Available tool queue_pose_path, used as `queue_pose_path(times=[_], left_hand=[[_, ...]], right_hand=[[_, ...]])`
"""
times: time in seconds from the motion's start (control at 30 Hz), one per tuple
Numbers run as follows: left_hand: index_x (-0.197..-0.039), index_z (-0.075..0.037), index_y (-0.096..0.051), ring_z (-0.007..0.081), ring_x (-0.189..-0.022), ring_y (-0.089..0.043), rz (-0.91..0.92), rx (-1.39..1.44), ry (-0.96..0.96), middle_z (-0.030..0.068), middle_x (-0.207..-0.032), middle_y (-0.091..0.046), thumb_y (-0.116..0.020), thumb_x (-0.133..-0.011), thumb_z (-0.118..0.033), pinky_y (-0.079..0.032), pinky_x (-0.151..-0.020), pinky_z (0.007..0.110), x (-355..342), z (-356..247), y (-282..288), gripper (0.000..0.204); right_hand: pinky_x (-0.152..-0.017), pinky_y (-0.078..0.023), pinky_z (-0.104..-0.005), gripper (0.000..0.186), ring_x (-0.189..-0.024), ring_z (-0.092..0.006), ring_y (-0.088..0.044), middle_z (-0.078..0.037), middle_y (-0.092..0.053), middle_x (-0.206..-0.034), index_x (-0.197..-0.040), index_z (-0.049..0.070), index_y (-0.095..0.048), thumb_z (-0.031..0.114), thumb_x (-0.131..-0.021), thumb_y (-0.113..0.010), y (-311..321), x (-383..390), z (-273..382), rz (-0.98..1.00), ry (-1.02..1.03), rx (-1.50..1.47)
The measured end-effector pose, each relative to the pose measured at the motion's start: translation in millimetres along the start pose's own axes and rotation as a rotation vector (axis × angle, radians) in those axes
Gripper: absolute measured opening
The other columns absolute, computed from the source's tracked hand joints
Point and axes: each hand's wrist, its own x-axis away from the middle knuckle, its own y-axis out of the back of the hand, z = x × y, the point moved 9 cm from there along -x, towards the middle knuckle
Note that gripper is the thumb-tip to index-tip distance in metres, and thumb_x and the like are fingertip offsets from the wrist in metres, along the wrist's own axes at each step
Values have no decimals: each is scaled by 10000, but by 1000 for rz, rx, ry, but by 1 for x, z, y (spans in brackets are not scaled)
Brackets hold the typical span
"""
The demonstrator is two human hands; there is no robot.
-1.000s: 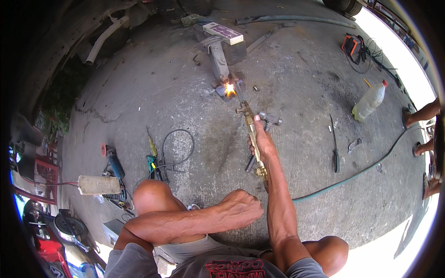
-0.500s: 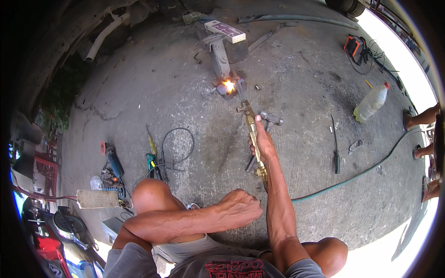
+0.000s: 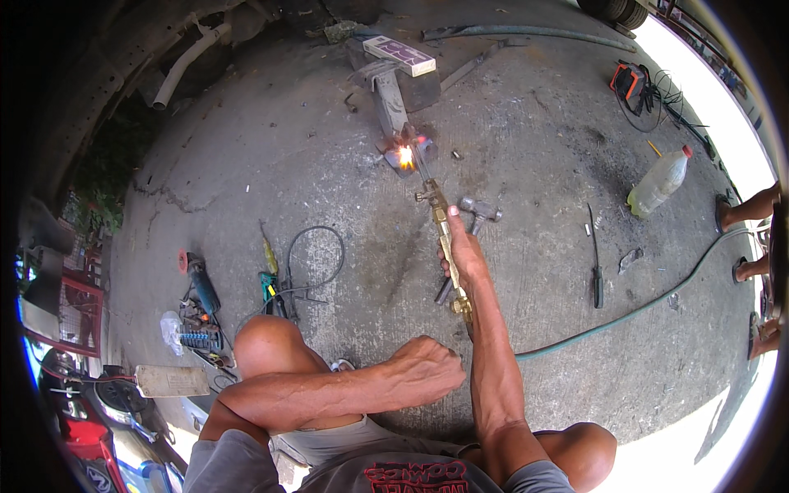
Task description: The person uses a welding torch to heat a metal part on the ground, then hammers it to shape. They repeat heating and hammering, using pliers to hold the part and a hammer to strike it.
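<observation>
Brass cutting torch (image 3: 444, 238) gripped in right hand (image 3: 465, 256), aimed at 12 o'clock, flame kept far from body. Left hand (image 3: 429, 370) fisted, nothing held.

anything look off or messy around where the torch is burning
Yes. A hammer lies right beside the brass cutting torch in the right hand, near the flame, and the concrete floor is cracked at the left.

A flat white box (image 3: 399, 56) with purple printing is lying on the metal piece at the top. A clear plastic bottle (image 3: 657, 183) with a red cap is lying on the concrete at the right, well apart from the box.
</observation>
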Motion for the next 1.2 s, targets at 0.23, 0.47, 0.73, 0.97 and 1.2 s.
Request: queue_pose_path(times=[0.23,0.47,0.73,0.97,1.2], left_hand=[[-770,-13,-709,314,-650,-733,7,3,1,163,-713,-701,-704,-764,-147,-567,-552,437,3,2,-3,134],[-735,-4,-709,315,-632,-726,-22,8,11,179,-700,-698,-715,-766,-141,-565,-548,439,4,2,-2,141],[-670,-5,-726,310,-616,-721,-91,28,-7,182,-665,-697,-716,-710,-98,-555,-544,438,7,0,7,101],[-674,-3,-724,318,-619,-718,-93,17,-2,192,-680,-700,-717,-714,-95,-552,-547,431,8,1,6,100],[-687,3,-726,323,-634,-721,-77,12,3,191,-689,-698,-723,-715,-96,-552,-547,434,10,3,4,103]], right_hand=[[-452,-416,-325,894,-514,-130,-497,-22,-532,-658,-883,40,-625,905,-900,-399,-9,3,1,-3,-7,26],[-469,-444,-345,879,-517,-152,-532,-45,-560,-681,-863,23,-630,880,-907,-439,-14,6,6,6,74,134],[-1027,-508,-534,1114,-1199,-473,-661,-368,-690,-1167,-1243,-111,-670,908,-857,-438,-23,18,20,-66,135,536],[-1004,-526,-523,1108,-1170,-475,-676,-363,-697,-1153,-1237,-114,-667,904,-849,-465,-36,22,20,-28,138,585],[-991,-532,-527,1127,-1153,-477,-684,-362,-702,-1144,-1251,-112,-661,914,-815,-498,-40,23,21,-39,144,597]])
